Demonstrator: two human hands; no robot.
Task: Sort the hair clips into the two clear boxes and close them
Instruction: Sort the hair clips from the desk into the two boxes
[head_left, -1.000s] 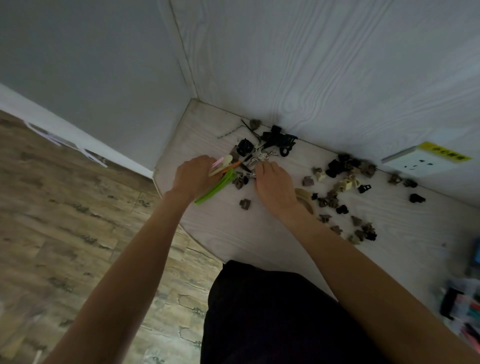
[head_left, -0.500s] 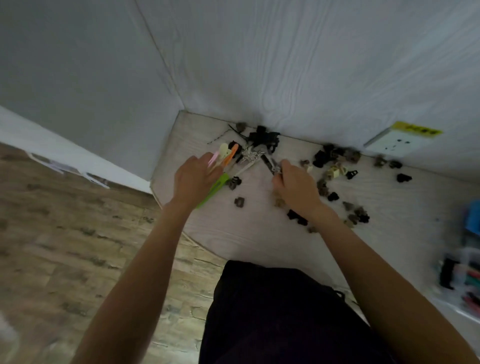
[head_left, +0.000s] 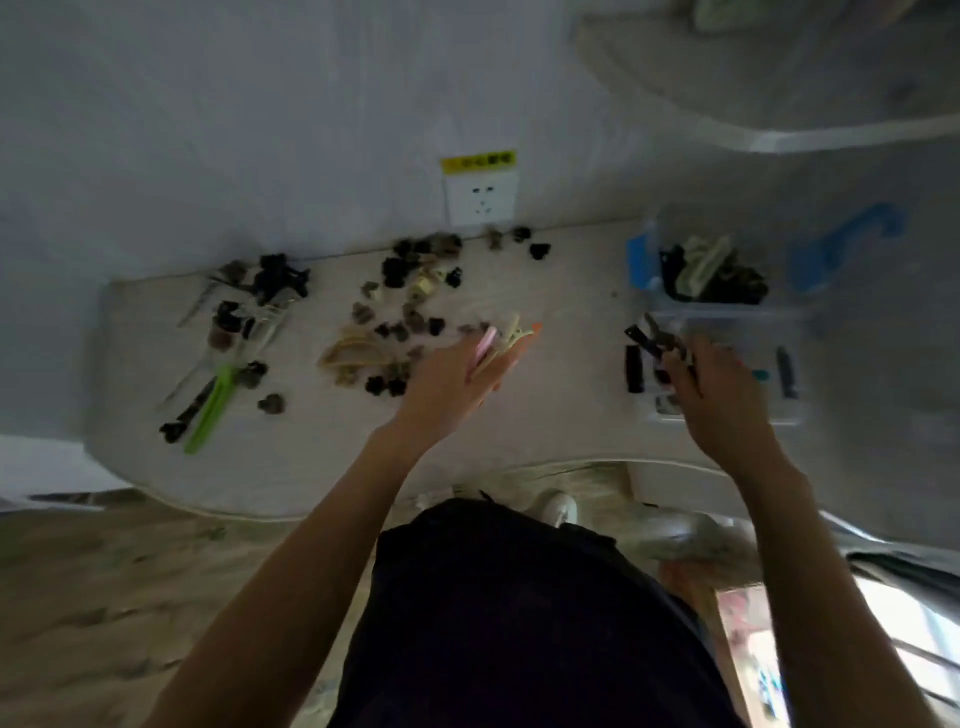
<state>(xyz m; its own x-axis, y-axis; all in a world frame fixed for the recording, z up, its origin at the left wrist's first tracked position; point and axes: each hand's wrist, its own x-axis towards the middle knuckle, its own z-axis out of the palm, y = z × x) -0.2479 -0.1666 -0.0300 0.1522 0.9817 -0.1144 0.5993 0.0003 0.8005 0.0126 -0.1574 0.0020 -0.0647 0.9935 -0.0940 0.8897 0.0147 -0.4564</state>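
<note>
two hands carry clips toward the boxes: the left hand (head_left: 457, 379) grips a fan of pastel clips (head_left: 506, 338), the right hand (head_left: 719, 395) pinches dark clips (head_left: 652, 340) over the near box (head_left: 795, 410). this looks like the drop step. next, release them into it; many clips (head_left: 400, 312) remain on the table (head_left: 571, 415).

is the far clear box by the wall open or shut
Open: the far clear box shows no lid on top, and clips pile above its rim.
</note>
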